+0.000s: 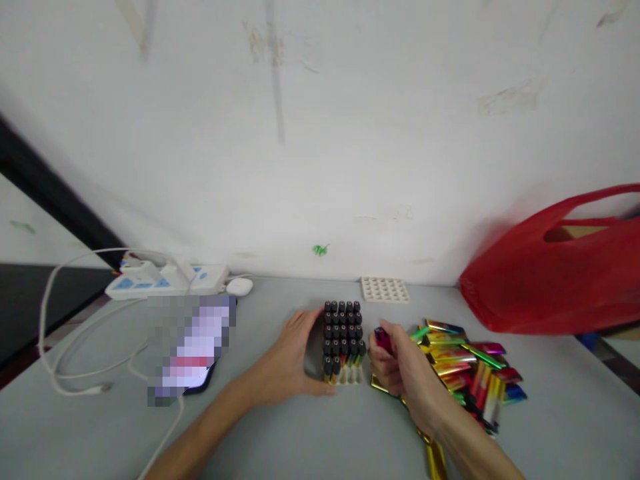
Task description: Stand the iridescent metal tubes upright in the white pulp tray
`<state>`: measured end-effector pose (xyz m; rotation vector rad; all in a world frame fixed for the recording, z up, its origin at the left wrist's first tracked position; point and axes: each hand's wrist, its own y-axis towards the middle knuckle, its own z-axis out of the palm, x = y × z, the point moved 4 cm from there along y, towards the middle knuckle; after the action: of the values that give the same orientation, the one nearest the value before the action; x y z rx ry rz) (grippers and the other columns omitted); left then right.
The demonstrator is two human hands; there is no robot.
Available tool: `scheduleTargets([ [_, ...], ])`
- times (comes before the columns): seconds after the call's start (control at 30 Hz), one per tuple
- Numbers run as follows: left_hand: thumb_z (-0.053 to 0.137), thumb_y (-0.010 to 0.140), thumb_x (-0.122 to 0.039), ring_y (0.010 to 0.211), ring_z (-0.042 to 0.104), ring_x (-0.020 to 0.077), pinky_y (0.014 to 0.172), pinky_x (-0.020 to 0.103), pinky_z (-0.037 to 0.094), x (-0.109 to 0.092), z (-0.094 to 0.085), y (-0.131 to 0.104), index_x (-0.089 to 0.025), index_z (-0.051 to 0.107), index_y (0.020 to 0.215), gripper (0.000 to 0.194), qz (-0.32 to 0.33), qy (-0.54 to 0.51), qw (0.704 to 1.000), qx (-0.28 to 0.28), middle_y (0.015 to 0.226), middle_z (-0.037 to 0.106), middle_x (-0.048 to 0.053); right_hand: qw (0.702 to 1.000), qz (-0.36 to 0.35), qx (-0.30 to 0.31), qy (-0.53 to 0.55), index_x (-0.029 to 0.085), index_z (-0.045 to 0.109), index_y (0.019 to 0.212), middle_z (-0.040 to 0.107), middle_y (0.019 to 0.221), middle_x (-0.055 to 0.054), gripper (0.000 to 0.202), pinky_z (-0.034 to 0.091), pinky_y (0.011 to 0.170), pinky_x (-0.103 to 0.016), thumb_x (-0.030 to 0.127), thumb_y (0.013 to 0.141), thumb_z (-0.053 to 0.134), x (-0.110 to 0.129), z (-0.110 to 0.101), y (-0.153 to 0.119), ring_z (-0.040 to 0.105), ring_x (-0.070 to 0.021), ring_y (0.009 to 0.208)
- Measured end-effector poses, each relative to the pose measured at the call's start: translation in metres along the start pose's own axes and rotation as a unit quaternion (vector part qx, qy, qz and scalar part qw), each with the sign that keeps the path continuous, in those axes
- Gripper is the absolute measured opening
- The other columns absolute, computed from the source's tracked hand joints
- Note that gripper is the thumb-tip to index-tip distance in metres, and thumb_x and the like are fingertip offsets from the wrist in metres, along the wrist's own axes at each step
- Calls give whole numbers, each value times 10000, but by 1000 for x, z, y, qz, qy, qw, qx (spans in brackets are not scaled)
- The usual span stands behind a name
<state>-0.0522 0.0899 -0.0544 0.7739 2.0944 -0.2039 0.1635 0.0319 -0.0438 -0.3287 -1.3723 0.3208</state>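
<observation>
A white holder (pixel 350 377) stands mid-table, packed with upright black-topped lighters (pixel 343 331). Its front row has lighters at the left and bare slots at the right. My left hand (pixel 295 357) curves round the holder's left side, thumb at the front corner and fingers at the back corner, gripping it. Just right of the holder, my right hand (pixel 393 360) is closed on a magenta lighter (pixel 383 339) with a dark top; its lower part is hidden in the fist. Beyond that hand lies a loose pile of shiny gold, red, green and blue lighters (pixel 480 383), partly covered by my forearm.
A second white holder (pixel 385 289) with rows of holes lies against the wall. A red bag (pixel 555 280) stands at the back right. On the left are a phone (pixel 200 350), a power strip (pixel 165 281), a white charger case (pixel 240 287) and looping white cables (pixel 75 392).
</observation>
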Motion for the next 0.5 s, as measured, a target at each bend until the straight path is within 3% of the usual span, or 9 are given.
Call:
scheduleTargets([
  [0.2,1096,612,-456,1534,486,493,1333,649,350,-1,-1,-1,-258,417,1723,1317,5,-1,1000,0,1652,551,194,999,-13,21,30,245,470,675,255,567,114,709,101,453,-232,910,769,699,-1,-3,6,142,-70,497],
  [0.3,1107,586,-448,1526,489,492,1333,650,346,0,-1,0,-244,423,1718,1339,4,2,1000,3,1646,554,198,997,-79,3,24,207,633,838,308,589,108,693,129,445,-234,898,865,680,6,-5,4,180,-77,479],
  [0.4,1098,591,-448,1527,489,500,1336,656,341,0,-1,0,-255,423,1724,1333,10,1,1000,2,1647,560,190,988,-153,-20,26,201,705,1083,456,688,71,596,250,478,-243,789,997,655,15,-7,-1,328,-94,501],
  [0.5,1092,599,-472,1593,419,510,1367,664,284,1,0,-1,-254,342,1767,1405,4,-3,1000,4,1722,481,207,973,-228,-34,12,225,717,1196,587,763,34,476,412,627,-274,677,1095,609,22,-9,-6,514,-133,618],
])
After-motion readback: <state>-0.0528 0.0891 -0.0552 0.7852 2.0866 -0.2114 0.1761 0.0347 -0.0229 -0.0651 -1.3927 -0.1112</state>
